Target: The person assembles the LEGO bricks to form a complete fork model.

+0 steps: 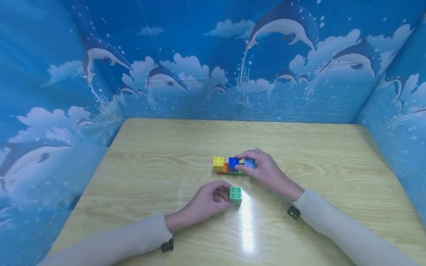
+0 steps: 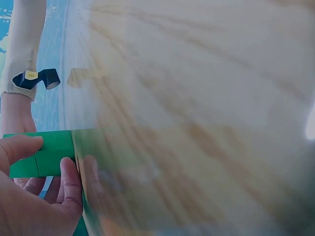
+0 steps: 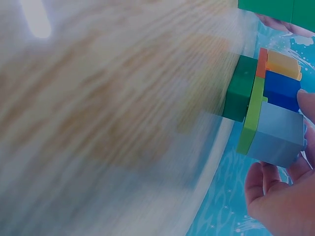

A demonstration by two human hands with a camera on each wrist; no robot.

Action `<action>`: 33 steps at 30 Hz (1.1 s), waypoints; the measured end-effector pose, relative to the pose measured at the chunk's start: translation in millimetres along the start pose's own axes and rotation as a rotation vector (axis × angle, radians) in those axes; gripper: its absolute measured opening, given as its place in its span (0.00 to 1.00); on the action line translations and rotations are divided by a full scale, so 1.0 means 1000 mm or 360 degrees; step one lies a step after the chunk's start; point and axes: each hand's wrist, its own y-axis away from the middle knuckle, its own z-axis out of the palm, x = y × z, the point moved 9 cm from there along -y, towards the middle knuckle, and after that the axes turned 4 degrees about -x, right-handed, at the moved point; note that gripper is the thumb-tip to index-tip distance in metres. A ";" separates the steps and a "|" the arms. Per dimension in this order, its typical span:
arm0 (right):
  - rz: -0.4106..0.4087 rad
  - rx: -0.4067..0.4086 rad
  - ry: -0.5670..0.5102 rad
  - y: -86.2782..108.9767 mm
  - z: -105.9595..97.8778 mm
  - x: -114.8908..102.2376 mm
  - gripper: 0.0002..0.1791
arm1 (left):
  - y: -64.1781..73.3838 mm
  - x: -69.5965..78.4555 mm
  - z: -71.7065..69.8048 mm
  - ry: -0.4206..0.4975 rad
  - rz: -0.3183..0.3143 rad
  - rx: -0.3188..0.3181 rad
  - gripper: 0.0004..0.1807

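Note:
Near the front of the table, my left hand [image 1: 208,201] pinches a green toy brick [image 1: 236,195] between thumb and fingers. A seam runs across its green side [image 2: 55,153] in the left wrist view, like two bricks stacked. Farther back, my right hand [image 1: 263,168] pinches a dark blue brick [image 1: 233,164] on a low built row. Beside it in that row sit a yellow brick [image 1: 218,163] on the left and a light blue brick [image 1: 250,163] on the right. Under them run an orange plate [image 3: 261,62] and a light green plate [image 3: 251,118], with a dark green brick [image 3: 241,88] below.
The wood-grain table [image 1: 159,147] carries the bricks. A blue cloth [image 1: 199,99] printed with dolphins and clouds stands round its back and sides. Light glares off the tabletop in front of the green brick. Dark wrist bands [image 1: 167,245] show at both sleeves.

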 end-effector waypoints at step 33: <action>0.0133 0.0024 -0.0022 0.028 -0.031 0.016 0.32 | -0.002 -0.006 -0.072 -0.0038 -0.0085 0.0391 0.33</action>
